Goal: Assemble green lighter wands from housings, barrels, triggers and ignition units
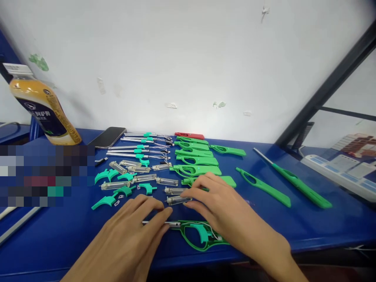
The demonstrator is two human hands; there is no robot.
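My left hand [141, 223] is closed, its thumb and finger pinching the metal tube [175, 224] of a lighter near the table's front edge. The tube runs into an open green half-shell [188, 242] with a teal trigger [202, 233] and a white wire inside it. Above this, my right hand [219, 199] has thumb and index finger at the right end of a clear fuel tank [176, 200], closed on it. My right wrist hides the shell's right end. Another clear tank [174, 191] lies just behind.
Loose teal triggers [105, 201], more tanks [116, 185] and wired metal tubes [129, 150] lie left. Green shells [195, 170] and a red one [189, 136] are stacked in a row behind. An assembled lighter [302, 187] rests right. A phone [108, 137] and drink bottle [44, 109] stand back left.
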